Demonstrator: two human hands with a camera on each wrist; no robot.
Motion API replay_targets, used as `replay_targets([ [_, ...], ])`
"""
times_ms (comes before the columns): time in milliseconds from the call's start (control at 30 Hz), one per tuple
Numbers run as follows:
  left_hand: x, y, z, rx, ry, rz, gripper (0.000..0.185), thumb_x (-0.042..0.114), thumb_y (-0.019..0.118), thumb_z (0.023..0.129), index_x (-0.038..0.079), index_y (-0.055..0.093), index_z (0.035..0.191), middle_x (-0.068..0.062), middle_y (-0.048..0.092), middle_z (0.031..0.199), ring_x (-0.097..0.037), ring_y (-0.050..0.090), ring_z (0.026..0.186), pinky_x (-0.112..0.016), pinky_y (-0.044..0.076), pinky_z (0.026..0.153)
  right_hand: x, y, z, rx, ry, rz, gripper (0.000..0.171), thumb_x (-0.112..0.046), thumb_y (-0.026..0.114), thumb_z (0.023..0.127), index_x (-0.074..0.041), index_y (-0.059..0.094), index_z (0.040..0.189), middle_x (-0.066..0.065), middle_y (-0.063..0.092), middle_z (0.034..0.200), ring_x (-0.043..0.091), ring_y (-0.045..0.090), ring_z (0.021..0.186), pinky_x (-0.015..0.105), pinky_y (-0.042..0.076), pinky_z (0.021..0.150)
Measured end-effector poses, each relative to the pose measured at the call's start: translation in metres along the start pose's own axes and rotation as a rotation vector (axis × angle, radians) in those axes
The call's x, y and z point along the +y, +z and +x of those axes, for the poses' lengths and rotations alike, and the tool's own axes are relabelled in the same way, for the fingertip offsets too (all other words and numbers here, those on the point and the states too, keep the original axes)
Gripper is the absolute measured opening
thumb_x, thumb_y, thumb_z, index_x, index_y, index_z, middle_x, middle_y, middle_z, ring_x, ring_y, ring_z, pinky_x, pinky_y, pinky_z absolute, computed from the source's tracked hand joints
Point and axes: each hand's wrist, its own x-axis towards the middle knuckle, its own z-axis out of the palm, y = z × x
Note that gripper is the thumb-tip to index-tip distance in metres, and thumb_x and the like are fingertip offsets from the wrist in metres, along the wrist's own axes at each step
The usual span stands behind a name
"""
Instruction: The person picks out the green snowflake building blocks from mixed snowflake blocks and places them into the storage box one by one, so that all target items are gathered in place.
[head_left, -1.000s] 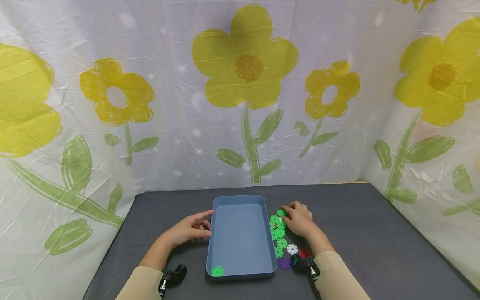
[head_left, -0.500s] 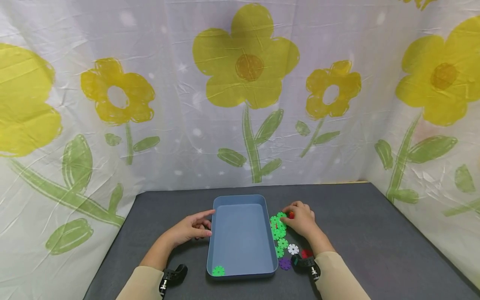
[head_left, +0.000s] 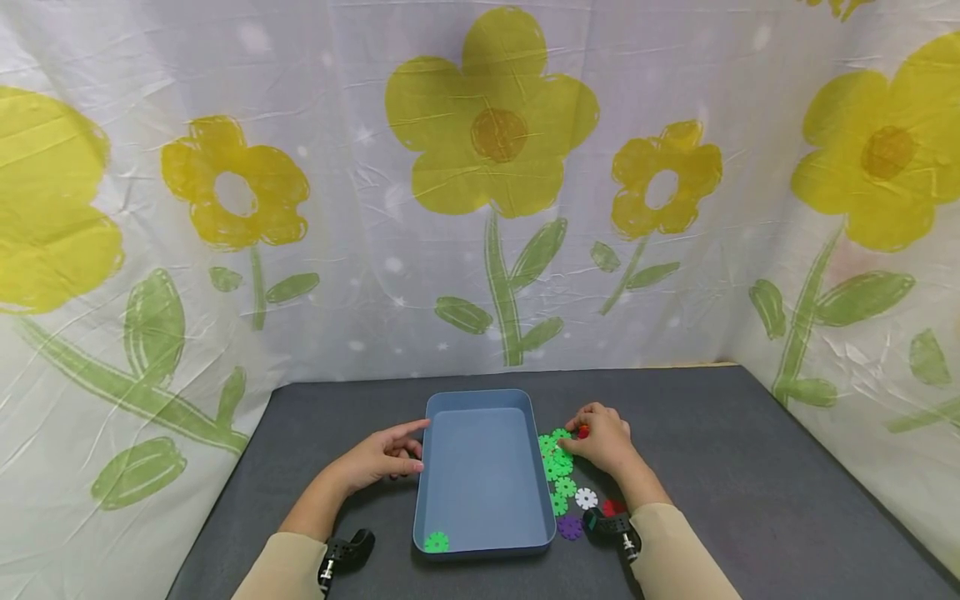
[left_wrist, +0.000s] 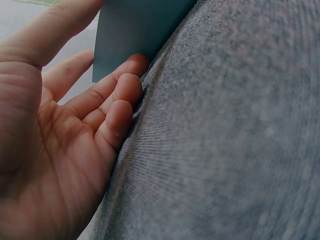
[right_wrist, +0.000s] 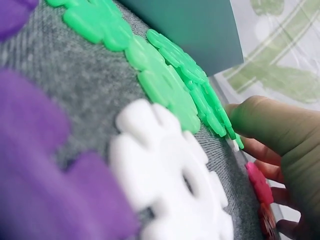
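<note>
My right hand [head_left: 602, 439] pinches a red disc [head_left: 582, 431] at its fingertips, just beyond the green discs [head_left: 557, 461] lying beside the blue tray [head_left: 480, 400]. My left hand [head_left: 382, 457], fingers spread and relaxed, rests against the tray's side, likely to steady it on the surface [head_left: 750, 467].

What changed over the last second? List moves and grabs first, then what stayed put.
The right hand has shifted slightly right off the green snowflake discs, and its fingers now pinch a red disc. The left hand stays against the blue tray; the green disc inside hasn't moved.
</note>
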Motion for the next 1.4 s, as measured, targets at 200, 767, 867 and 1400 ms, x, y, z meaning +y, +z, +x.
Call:
replay_targets([
  [200, 0.001, 0.0, 0.0, -0.004, -0.003, 0.004, 0.076, 0.014, 0.074, 0.097, 0.006, 0.033, 0.161, -0.014, 0.064, 0.114, -0.021, 0.056, 0.08, -0.032, 0.048, 0.067, 0.001, 0.001, -0.001, 0.0, -0.023, -0.051, 0.024, -0.036, 0.086, 0.083, -0.017, 0.074, 0.092, 0.009, 0.061, 0.122, 0.036, 0.051, 0.115, 0.059, 0.033, 0.095],
  [767, 0.001, -0.002, -0.002, -0.001, 0.006, -0.001, 0.076, 0.017, 0.073, 0.098, 0.005, 0.032, 0.16, -0.017, 0.063, 0.115, -0.02, 0.057, 0.083, -0.033, 0.048, 0.068, 0.001, -0.001, 0.002, -0.04, -0.133, -0.116, 0.021, -0.037, 0.085, 0.084, -0.02, 0.08, 0.095, 0.005, 0.063, 0.117, 0.033, 0.054, 0.114, 0.061, 0.037, 0.096],
  [867, 0.0, -0.002, -0.002, 0.001, 0.005, -0.004, 0.076, 0.017, 0.073, 0.097, 0.005, 0.033, 0.16, -0.016, 0.063, 0.115, -0.019, 0.057, 0.083, -0.033, 0.048, 0.068, -0.002, -0.001, 0.003, -0.015, -0.193, -0.193, 0.019, -0.039, 0.083, 0.084, -0.021, 0.078, 0.09, 0.002, 0.064, 0.112, 0.029, 0.056, 0.108, 0.058, 0.04, 0.093],
  [1400, 0.0, -0.002, -0.002, -0.004, 0.013, -0.002, 0.077, 0.018, 0.073, 0.097, 0.003, 0.032, 0.16, -0.015, 0.064, 0.114, -0.017, 0.058, 0.082, -0.032, 0.048, 0.068, -0.031, -0.041, -0.002, 0.116, -0.288, -0.227, 0.017, -0.032, 0.084, 0.085, -0.017, 0.079, 0.091, 0.004, 0.067, 0.115, 0.032, 0.059, 0.11, 0.062, 0.042, 0.094],
])
